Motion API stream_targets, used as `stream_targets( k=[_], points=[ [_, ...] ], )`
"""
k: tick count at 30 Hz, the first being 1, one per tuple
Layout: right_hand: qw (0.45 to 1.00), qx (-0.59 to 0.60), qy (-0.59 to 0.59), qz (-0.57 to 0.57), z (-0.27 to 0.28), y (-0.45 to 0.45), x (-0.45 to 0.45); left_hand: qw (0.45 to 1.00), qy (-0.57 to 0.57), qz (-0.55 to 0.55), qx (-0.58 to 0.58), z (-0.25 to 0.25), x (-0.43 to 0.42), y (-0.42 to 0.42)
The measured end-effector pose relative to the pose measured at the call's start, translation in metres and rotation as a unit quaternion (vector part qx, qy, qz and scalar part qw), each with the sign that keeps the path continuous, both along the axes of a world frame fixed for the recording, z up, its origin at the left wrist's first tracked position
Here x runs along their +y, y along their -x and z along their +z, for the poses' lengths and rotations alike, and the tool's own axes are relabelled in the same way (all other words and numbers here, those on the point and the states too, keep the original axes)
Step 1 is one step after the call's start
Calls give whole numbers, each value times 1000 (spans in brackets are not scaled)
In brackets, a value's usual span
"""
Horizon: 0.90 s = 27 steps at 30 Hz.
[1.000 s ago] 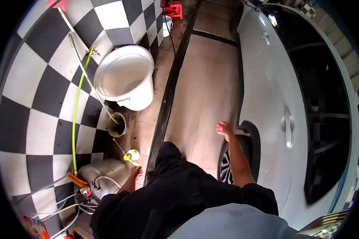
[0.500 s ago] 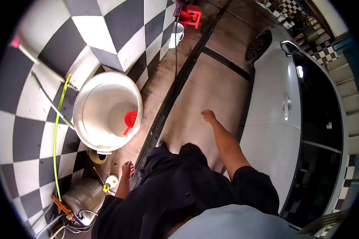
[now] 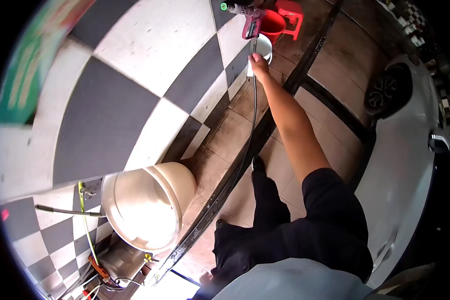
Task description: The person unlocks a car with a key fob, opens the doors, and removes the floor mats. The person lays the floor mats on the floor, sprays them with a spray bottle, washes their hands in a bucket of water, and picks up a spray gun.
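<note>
My right hand (image 3: 258, 65) reaches forward with its fingers curled at the thin dark hose (image 3: 255, 95), just below a spray gun (image 3: 253, 25). The gun has a dark reddish grip and a green-ringed tip, and hangs by the checkered wall. Behind my fingers stands a white bucket (image 3: 264, 46), beside a red bucket (image 3: 273, 25). My left hand (image 3: 205, 279) is low by my dark clothing, blurred and mostly hidden, so its fingers cannot be made out.
A large white tub (image 3: 157, 200) stands on my left by the wall, near a metal tank (image 3: 122, 260) and a yellow-green hose (image 3: 88, 235). A red stool (image 3: 291, 17) is ahead. On my right is a silver car (image 3: 400, 175). A dark channel (image 3: 290, 87) crosses the tiled floor.
I have moved forward along the wall, and the tub now sits lower in view. My right arm has stretched from beside the car to the hose under the spray gun.
</note>
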State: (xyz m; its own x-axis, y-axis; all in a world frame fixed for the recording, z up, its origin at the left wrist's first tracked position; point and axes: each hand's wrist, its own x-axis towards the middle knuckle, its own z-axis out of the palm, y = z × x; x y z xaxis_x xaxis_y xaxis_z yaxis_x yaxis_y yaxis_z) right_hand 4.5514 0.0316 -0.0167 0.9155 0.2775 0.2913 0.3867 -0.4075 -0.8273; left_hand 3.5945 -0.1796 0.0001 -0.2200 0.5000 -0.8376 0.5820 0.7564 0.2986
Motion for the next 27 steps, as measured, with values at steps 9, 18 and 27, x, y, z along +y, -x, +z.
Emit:
stream_targets(
  k=[9, 18, 27],
  points=[
    [994, 110, -11, 11, -26, -147, 104, 994, 73, -2, 82, 62, -61, -128],
    [931, 43, -356, 64, 110, -37, -5, 993, 26, -110, 37, 33, -4, -126],
    [896, 78, -437, -32, 167, 202, -264, 769, -230, -499, -326, -73, 195, -367]
  ],
)
